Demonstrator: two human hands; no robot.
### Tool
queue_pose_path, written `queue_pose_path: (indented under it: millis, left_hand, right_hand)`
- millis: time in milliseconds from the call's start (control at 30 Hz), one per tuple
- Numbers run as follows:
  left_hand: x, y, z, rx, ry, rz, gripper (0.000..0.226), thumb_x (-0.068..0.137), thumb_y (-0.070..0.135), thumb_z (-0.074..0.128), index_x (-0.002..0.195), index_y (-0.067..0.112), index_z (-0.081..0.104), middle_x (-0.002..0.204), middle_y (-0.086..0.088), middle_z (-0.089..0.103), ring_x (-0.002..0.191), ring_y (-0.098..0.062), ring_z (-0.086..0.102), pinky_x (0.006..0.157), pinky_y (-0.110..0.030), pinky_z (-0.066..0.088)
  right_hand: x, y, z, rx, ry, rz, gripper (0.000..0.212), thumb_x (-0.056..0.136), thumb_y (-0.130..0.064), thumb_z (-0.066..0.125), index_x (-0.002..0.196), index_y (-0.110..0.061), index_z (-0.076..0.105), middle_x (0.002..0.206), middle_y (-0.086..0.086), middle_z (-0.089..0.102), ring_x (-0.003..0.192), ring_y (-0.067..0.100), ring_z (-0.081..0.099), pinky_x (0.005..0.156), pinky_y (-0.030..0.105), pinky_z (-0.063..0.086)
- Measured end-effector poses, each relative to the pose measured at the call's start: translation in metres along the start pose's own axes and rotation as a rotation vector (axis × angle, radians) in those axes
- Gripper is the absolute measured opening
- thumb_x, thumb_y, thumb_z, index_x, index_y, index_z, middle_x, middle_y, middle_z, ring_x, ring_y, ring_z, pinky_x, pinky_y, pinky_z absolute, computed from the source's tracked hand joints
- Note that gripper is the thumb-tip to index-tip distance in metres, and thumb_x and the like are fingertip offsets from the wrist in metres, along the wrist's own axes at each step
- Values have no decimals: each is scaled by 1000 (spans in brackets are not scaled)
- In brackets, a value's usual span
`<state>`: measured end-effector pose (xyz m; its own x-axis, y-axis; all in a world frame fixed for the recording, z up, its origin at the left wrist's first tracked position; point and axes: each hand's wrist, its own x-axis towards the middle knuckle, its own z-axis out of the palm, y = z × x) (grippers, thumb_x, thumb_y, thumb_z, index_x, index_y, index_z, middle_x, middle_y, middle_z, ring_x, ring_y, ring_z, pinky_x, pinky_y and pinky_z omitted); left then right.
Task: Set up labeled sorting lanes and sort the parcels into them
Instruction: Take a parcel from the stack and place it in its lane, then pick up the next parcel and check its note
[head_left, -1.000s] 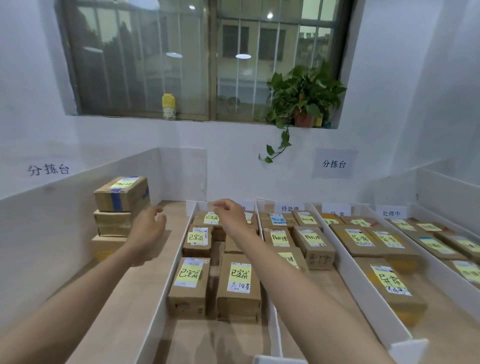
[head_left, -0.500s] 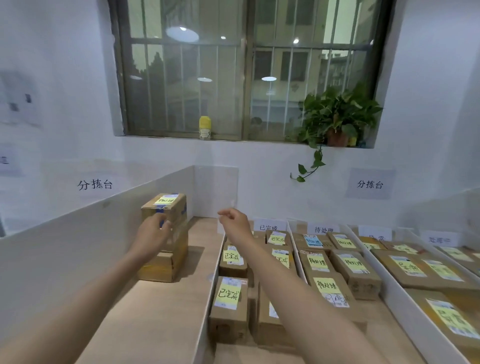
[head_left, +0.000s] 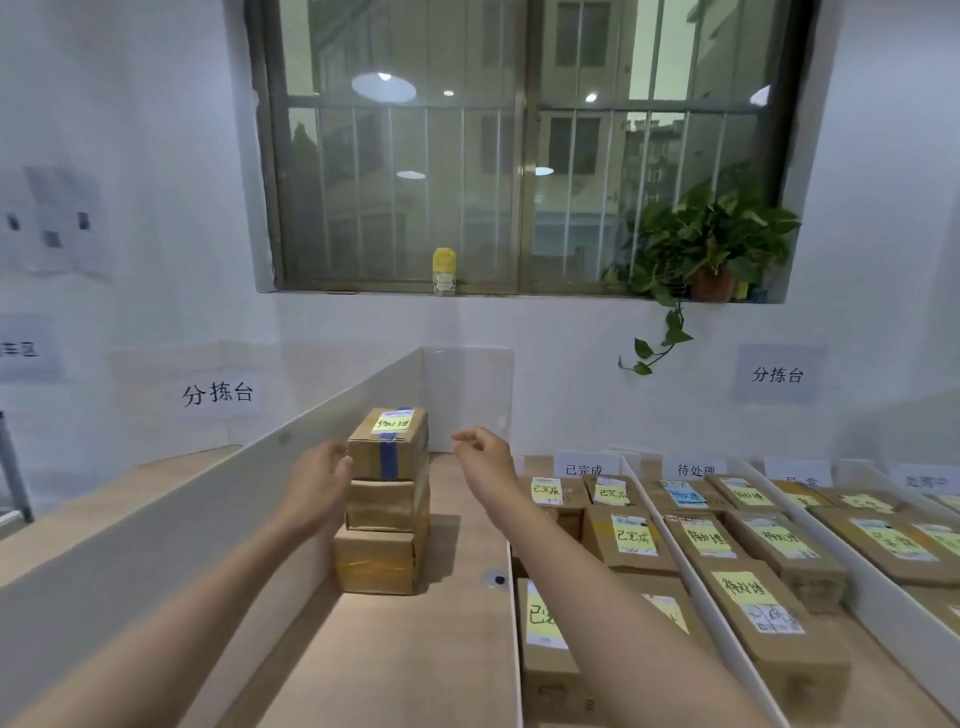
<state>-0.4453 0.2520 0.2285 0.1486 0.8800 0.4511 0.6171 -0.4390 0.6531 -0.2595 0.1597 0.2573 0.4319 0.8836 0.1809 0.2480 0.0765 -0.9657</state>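
A stack of three brown cardboard parcels (head_left: 387, 499) stands on the wooden table by the left white wall panel. Its top parcel (head_left: 389, 441) carries a yellow note and blue tape. My left hand (head_left: 319, 480) rests against the left side of that top parcel, fingers curved on it. My right hand (head_left: 483, 457) hovers a little to the right of the stack, fingers loosely apart and holding nothing. To the right lie white-walled lanes (head_left: 675, 551) filled with labeled parcels (head_left: 631, 535), each lane headed by a white label card (head_left: 587, 467).
A tall white panel (head_left: 218, 499) borders the table on the left. Bare wood (head_left: 415, 649) stretches in front of the stack. A white divider (head_left: 514, 623) separates this strip from the first lane. A potted plant (head_left: 711, 254) and a yellow bottle (head_left: 444, 270) sit on the windowsill.
The view has swung left and closer to the stack. My left hand has stayed by the top parcel's left side, and my right hand has moved left from above the lanes toward the stack.
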Motion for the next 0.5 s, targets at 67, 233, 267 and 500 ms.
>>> queue_pose_path:
  millis: [67,233,267,500]
  left_hand:
    - [7,-14,-6,7,-16,0,29,97,12,45,117,-3,57,119,-20,60,109,-31,55,86,-34,40]
    - [16,-36,-14,-4,-26,2,29,97,12,45,118,-5,57,120,-22,59,112,-33,53,88,-34,39]
    - [17,-40,-14,-1,-32,-2,30,97,12,45,118,-5,57,121,-22,59,114,-34,53,90,-34,39]
    - [27,-70,1,-14,-56,-59,32,96,12,44,121,-4,56,124,-21,59,115,-33,52,93,-34,39]
  right_hand:
    - [1,1,14,-4,23,12,26,98,-14,43,118,-14,60,111,-2,56,102,14,50,73,21,39]
    - [5,8,39,-28,65,37,25,99,-14,43,118,-14,60,109,-1,56,102,15,51,63,13,36]
    - [6,11,43,-35,70,42,25,99,-14,44,117,-14,60,110,0,57,103,16,51,63,14,37]
    - [25,31,63,-90,79,80,25,98,-16,45,118,-15,61,117,0,57,103,13,49,82,24,38]
